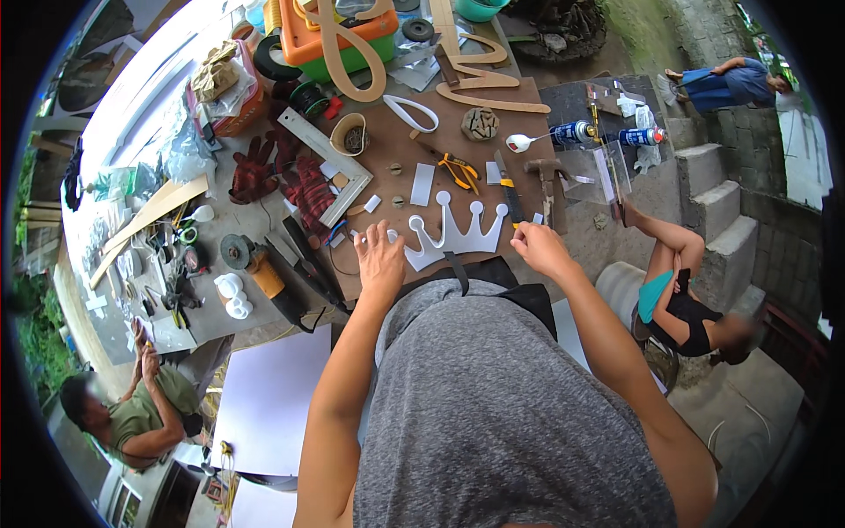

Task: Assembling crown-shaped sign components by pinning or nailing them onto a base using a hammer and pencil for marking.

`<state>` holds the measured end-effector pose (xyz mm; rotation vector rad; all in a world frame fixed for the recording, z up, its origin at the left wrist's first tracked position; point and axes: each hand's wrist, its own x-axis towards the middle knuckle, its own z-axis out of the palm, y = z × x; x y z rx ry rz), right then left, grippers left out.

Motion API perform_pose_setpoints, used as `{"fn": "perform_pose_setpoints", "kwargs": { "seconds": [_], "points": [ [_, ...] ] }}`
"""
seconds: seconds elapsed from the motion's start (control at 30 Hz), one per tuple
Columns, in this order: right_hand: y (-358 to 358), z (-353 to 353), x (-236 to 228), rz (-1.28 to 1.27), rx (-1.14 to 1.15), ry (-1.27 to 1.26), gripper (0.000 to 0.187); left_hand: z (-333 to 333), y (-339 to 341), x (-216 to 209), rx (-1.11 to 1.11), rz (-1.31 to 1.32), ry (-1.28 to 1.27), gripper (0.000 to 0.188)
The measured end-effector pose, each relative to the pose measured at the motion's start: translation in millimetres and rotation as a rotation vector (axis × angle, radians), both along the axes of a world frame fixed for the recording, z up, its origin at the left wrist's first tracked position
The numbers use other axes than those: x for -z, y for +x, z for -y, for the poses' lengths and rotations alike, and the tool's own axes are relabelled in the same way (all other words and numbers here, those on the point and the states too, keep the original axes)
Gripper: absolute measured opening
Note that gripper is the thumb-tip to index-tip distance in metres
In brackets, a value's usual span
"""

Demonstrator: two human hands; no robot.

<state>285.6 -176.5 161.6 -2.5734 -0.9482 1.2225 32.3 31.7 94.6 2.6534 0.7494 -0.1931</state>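
Basically, wht crown (pixel 458 239) lies on brown tabletop (pixel 387 148) btwn hands: L hand (pixel 379 261) w/ fingers spread nr its left end, R hand (pixel 542 250) curled at yellow-blk knife (pixel 509 195), can't tell if pinching. Crown's flat, pts round-tipped.

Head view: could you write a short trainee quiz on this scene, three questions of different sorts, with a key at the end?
1. Multiple choice: what shape is the white piece between the left hand and the right hand?
a) a star
b) a crown
c) an arrow

2. True or false: the angle grinder lies to the left of the left hand.

3. Fill the gap: the tool with two yellow handles, lying beyond the white piece, is a pair of ____.

Key:
1. b
2. True
3. pliers
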Motion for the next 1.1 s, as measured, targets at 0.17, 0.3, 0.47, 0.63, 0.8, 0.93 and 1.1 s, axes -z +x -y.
{"fn": "perform_pose_setpoints", "kwargs": {
  "seconds": [0.17,0.3,0.47,0.63,0.8,0.93,1.1],
  "points": [
    [-7,-9,19,0.090,-0.035,0.157,0.015,2,-3,-1,-0.040,0.039,-0.002,0.027],
    [-3,-53,43,0.309,-0.125,0.459,0.017,3,-7,-10,-0.137,0.084,-0.053,0.033],
    [2,-117,76,0.438,-0.249,0.404,0.030,3,-20,-16,-0.216,0.166,-0.089,0.032],
    [-3,-134,96,0.475,-0.309,0.312,0.042,9,-30,-18,-0.253,0.176,-0.122,0.029],
    [-1,-142,98,0.491,-0.349,0.183,0.036,16,-27,-20,-0.225,0.221,-0.184,0.031],
    [-5,-141,67,0.442,-0.210,0.229,0.033,12,-20,-18,-0.192,0.242,-0.199,0.035],
    [-14,-126,-31,0.063,-0.081,-0.039,0.042,7,-16,-10,-0.268,0.274,-0.201,0.043]
  ]
}}
